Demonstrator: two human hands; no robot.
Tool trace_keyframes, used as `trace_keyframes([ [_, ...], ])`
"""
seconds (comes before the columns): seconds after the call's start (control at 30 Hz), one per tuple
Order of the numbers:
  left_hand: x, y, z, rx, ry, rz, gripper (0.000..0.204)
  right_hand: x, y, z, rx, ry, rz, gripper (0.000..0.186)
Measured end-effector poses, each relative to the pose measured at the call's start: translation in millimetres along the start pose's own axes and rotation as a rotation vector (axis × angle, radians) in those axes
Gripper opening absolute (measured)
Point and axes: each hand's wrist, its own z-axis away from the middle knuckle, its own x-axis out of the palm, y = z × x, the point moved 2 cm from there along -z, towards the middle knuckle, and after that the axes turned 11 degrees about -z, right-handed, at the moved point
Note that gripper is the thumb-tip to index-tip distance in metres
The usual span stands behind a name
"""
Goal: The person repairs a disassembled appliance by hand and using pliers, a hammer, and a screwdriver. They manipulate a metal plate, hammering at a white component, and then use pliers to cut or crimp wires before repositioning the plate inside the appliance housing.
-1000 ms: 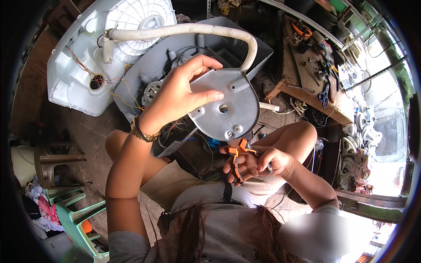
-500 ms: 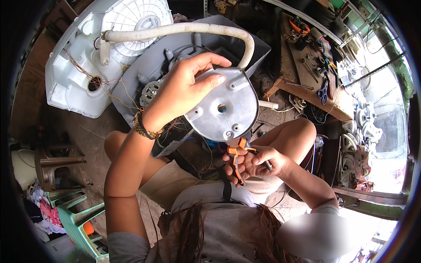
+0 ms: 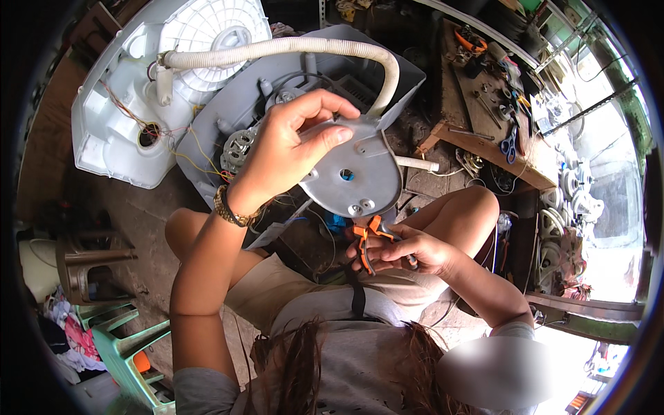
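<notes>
My left hand (image 3: pixel 287 155) grips a silvery metal plate (image 3: pixel 370 176) with a center hole and small bosses, its thumb on the top face and fingers at the far edge. A white corrugated hose (image 3: pixel 290 45) arches from a white plastic panel (image 3: pixel 111 138) down behind the plate, and a short white tube (image 3: pixel 415 163) sticks out at the plate's right. Below the plate, my right hand (image 3: pixel 408 252) holds orange and black pliers (image 3: pixel 373 234), along with a dark handled piece under its thumb that I cannot make out.
A grey plastic housing (image 3: pixel 197 155) with wires lies behind the plate. At right stands a wooden bench (image 3: pixel 470 142) with blue scissors and several tools, beside piled white pulley-like parts (image 3: pixel 570 187). At lower left are a green plastic stool (image 3: pixel 131 346), a brown stool (image 3: pixel 90 256) and cloths (image 3: pixel 66 325).
The plate has tilted, its top edge dipping slightly. My right hand has raised the pliers a little and turned, its thumb now lying further across them.
</notes>
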Motion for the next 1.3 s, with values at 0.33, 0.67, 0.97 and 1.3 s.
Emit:
trace_keyframes([
  [0.33,110,-65,105,-0.246,0.346,0.716,0.086,1,-28,-25,-0.792,0.854,1.519,0.061],
  [0.67,114,-42,109,-0.508,0.62,0.867,0.048,-1,10,-24,-0.747,0.74,1.646,0.086],
  [0.97,82,-34,126,-0.396,0.285,0.452,0.049,1,20,-10,-0.501,0.558,1.336,0.093],
  [1.3,55,-29,132,-0.347,0.064,0.355,0.059,25,4,-3,-0.505,0.473,1.215,0.088],
])
